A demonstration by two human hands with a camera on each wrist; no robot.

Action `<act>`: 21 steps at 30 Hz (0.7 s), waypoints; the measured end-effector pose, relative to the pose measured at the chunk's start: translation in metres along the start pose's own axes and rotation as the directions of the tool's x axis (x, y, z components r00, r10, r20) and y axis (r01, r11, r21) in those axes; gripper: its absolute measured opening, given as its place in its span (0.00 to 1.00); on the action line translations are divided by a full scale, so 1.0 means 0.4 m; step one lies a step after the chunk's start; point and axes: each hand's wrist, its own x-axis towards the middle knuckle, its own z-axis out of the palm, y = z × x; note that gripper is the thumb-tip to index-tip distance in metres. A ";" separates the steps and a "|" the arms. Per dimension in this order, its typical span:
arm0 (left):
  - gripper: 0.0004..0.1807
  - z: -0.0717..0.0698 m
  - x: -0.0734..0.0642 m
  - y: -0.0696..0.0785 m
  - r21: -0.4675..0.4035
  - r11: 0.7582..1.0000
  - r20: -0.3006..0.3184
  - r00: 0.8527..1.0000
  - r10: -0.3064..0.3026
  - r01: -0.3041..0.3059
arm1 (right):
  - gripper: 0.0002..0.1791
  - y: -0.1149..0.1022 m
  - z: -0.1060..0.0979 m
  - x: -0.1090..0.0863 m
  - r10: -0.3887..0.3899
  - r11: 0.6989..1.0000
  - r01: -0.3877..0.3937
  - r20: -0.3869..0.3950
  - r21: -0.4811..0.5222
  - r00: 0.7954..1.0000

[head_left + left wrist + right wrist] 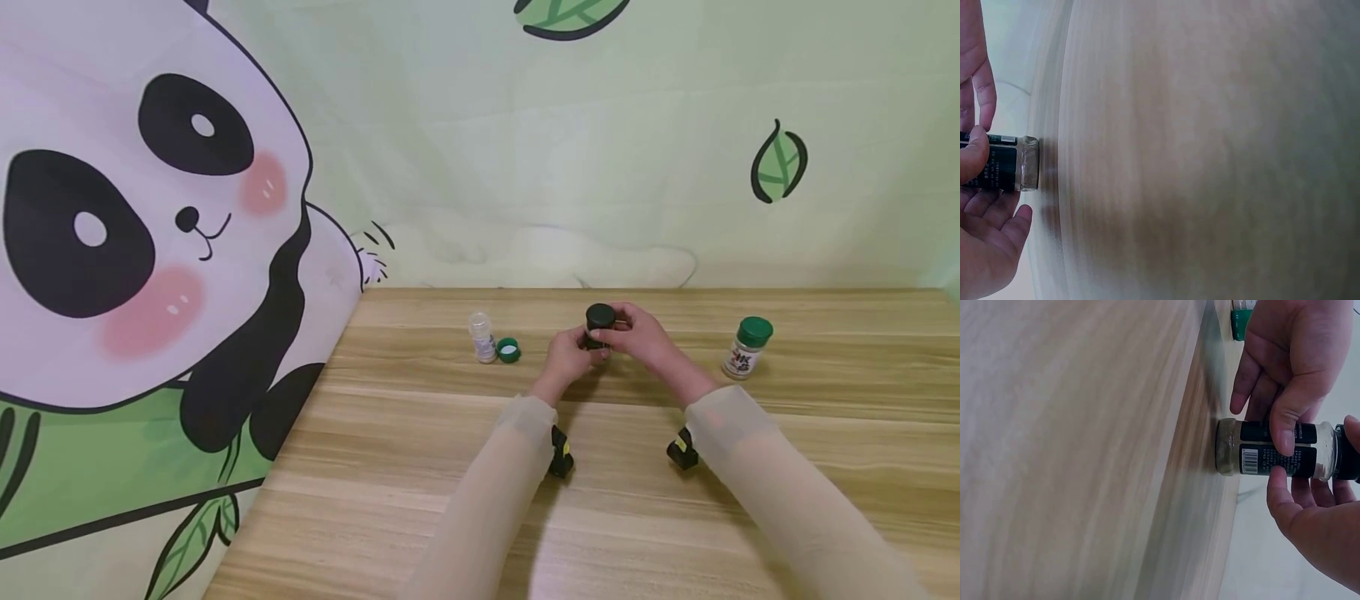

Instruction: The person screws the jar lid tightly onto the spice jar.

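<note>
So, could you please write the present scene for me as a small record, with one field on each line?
Held: dark-labelled jar, upright, black lid at its top
Left grip: holds the jar's body
Right grip: holds the jar near its lid
To the left: clear bottle, standing; loose green lid beside it
To the right: green-lidded jar, standing
Surface: wooden table
Behind: cloth with a panda
Unclear: whether the held jar touches the table
</note>
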 end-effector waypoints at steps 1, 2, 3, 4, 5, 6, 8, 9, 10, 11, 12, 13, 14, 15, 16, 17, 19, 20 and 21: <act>0.19 0.000 0.000 0.000 0.002 1.000 0.000 1.000 0.002 -0.002 | 0.36 0.000 0.002 -0.001 0.001 1.000 -0.001 -0.007 0.001 1.000; 0.19 0.000 0.000 0.000 0.007 1.000 -0.001 1.000 0.006 -0.006 | 0.36 0.000 0.003 -0.003 0.002 1.000 -0.002 -0.013 0.002 1.000; 0.19 -0.001 0.000 0.001 0.009 1.000 0.000 1.000 0.009 -0.009 | 0.36 0.000 0.005 -0.004 0.001 1.000 -0.001 -0.020 0.003 1.000; 0.19 -0.001 0.000 0.001 0.012 1.000 0.000 1.000 0.013 -0.013 | 0.35 0.000 0.007 -0.005 0.001 1.000 -0.001 -0.027 0.004 1.000; 0.19 -0.001 0.000 0.002 0.016 1.000 0.000 1.000 0.016 -0.016 | 0.35 0.002 0.010 -0.005 0.001 1.000 0.000 -0.035 0.009 0.999; 0.19 -0.001 0.000 0.002 0.019 1.000 0.000 1.000 0.020 -0.020 | 0.35 0.002 0.012 -0.006 -0.001 1.000 0.002 -0.042 0.015 0.999; 0.19 -0.002 0.000 0.003 0.017 1.000 0.003 1.000 0.022 -0.022 | 0.35 0.004 0.016 -0.006 -0.004 1.000 0.006 -0.057 0.027 0.998; 0.19 -0.002 0.000 0.003 0.015 1.000 0.005 1.000 0.021 -0.021 | 0.35 0.005 0.017 -0.006 -0.005 0.999 0.007 -0.065 0.031 0.998; 0.19 -0.003 0.000 0.003 0.017 1.000 0.005 1.000 0.022 -0.022 | 0.35 0.006 0.019 -0.006 -0.006 0.999 0.008 -0.071 0.037 0.997; 0.19 -0.003 0.000 0.003 0.018 1.000 0.005 1.000 0.022 -0.022 | 0.35 0.008 0.021 -0.006 -0.005 0.999 0.008 -0.076 0.047 0.997; 0.19 -0.003 0.000 0.003 0.019 1.000 0.006 1.000 0.021 -0.022 | 0.35 0.008 0.023 -0.006 -0.004 0.998 0.009 -0.082 0.054 0.997; 0.19 -0.004 0.000 0.003 0.018 1.000 0.005 1.000 0.023 -0.023 | 0.35 0.009 0.025 -0.006 -0.003 0.998 0.009 -0.089 0.061 0.996; 0.19 -0.005 0.000 0.004 0.016 1.000 0.005 1.000 0.024 -0.024 | 0.35 0.009 0.026 -0.007 -0.003 0.998 0.009 -0.094 0.065 0.996; 0.19 -0.005 0.000 0.003 0.017 1.000 0.004 1.000 0.026 -0.026 | 0.35 0.010 0.029 -0.006 -0.001 0.997 0.009 -0.099 0.073 0.995; 0.19 -0.005 0.000 0.003 0.018 0.999 0.003 1.000 0.029 -0.029 | 0.35 0.010 0.031 -0.007 0.001 0.997 0.008 -0.103 0.083 0.995; 0.19 -0.006 0.000 0.002 0.019 0.999 0.002 0.999 0.033 -0.033 | 0.35 0.009 0.033 -0.007 0.001 0.996 0.008 -0.107 0.086 0.994; 0.19 -0.006 0.000 0.001 0.018 0.999 0.002 0.999 0.036 -0.036 | 0.36 0.009 0.035 -0.008 0.008 0.995 0.003 -0.112 0.098 0.994; 0.19 -0.006 0.000 0.000 0.023 0.999 0.003 0.999 0.038 -0.038 | 0.36 0.009 0.035 -0.009 0.010 0.995 0.001 -0.111 0.104 0.994; 0.19 -0.005 0.000 -0.001 0.027 0.999 0.006 0.999 0.040 -0.041 | 0.36 0.010 0.035 -0.009 0.014 0.994 -0.002 -0.108 0.112 0.994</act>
